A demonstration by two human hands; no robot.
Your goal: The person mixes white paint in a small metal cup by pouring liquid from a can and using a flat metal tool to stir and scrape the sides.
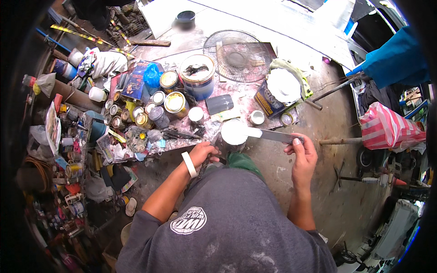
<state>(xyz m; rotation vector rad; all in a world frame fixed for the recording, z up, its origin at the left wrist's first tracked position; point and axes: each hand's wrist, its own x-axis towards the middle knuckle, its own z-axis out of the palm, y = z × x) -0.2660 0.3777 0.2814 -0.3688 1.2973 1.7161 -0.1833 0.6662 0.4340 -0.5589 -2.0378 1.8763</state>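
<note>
My right hand [302, 154] pinches the near end of a long flat metal spatula [276, 136]. White paste coats the spatula's far end, which reaches over a round container of white paste [232, 132] at the table's front edge. My left hand [203, 154], with a pale band on its wrist, is closed just left of that container. Its fingers are curled around something dark and thin that I cannot make out. A small white-topped can [196, 114] and a small open tin [256, 118] stand beyond the container. Between them lies a dark flat plate [219, 104].
Several paint cans crowd the table's left side, with a large paint bucket [197, 73] behind them. A square tin with a white top [282, 86] stands at the right. Farther back lies a round fan grille [236, 57]. A striped bag [392, 126] hangs at the far right.
</note>
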